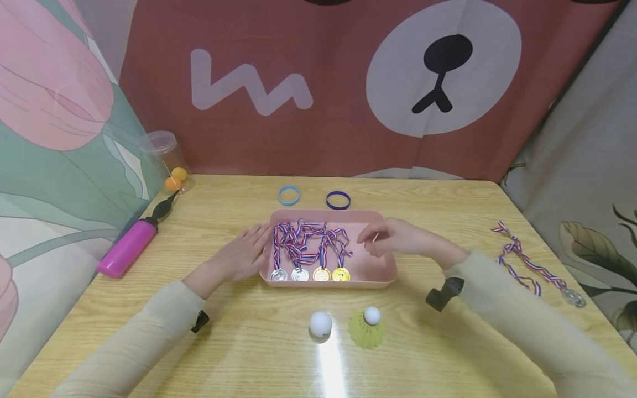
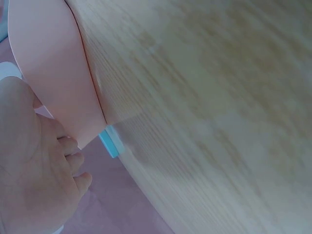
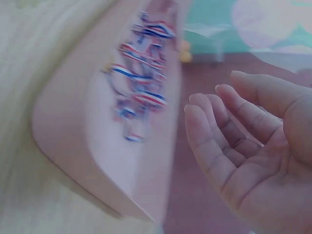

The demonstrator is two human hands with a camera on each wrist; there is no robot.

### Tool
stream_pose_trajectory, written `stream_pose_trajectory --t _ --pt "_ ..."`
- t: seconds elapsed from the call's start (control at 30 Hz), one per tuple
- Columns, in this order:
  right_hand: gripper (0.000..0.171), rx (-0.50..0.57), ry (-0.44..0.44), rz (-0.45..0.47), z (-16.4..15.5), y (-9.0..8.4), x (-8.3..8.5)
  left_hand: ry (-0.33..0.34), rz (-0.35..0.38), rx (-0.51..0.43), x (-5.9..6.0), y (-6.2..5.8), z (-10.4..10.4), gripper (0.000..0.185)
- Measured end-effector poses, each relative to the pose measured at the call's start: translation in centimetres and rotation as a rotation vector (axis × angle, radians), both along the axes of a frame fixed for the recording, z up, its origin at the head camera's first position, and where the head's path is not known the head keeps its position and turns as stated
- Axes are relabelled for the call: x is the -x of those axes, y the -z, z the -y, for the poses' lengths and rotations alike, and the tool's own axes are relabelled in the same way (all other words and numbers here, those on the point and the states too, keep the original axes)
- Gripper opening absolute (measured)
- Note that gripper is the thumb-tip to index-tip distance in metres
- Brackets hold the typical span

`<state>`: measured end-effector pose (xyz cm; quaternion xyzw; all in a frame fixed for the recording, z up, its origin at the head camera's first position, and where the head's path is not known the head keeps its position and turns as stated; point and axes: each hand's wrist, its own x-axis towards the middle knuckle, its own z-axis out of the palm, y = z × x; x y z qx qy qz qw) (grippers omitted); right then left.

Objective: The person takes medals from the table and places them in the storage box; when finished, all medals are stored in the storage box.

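Observation:
A pink tray [image 1: 368,275] sits mid-table in the head view. Inside it, two silver medals, a bronze-toned medal [image 1: 321,274] and a gold medal [image 1: 340,274] lie in a row along the near wall, their striped ribbons [image 1: 308,258] bunched behind them. My left hand [image 1: 244,252] rests against the tray's left side, fingers extended. Over the tray's right end hovers my right hand [image 1: 390,237], fingers loosely bent with nothing between them; the right wrist view shows its palm and an empty gap between thumb and fingers [image 3: 209,141].
Nearer me are a white ball [image 1: 320,324] and a yellow shuttlecock [image 1: 366,329]. Light blue [image 1: 289,195] and dark blue wristbands [image 1: 338,200] lie behind the tray. A pink pump [image 1: 130,246] and a clear jar [image 1: 166,157] stand left; another ribboned medal [image 1: 573,298] lies right.

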<state>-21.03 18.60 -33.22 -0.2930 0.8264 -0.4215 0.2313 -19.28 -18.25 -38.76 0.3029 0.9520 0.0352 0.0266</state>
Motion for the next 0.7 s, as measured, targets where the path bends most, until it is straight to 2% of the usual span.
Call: stream_pose_trajectory --t 0.13,0.33,0.47,0.7 --pt "0.027 0.033 0.089 -0.027 -2.6 -1.9 -0.8 -0.006 0.008 -0.003 0.0 -0.1 -0.1 0.056" --pt "0.031 -0.007 0.239 -0.105 -7.3 -3.8 -2.5 -0.011 0.013 -0.004 -0.1 -0.2 -0.2 0.056" --pt "0.031 -0.033 0.338 -0.171 -10.6 -4.0 -3.6 -0.013 0.013 -0.003 -0.1 -0.1 -0.1 0.056" --pt "0.036 -0.114 0.48 -0.192 -16.3 -3.2 -5.5 -0.017 0.014 -0.001 -0.1 0.1 -0.1 0.056"
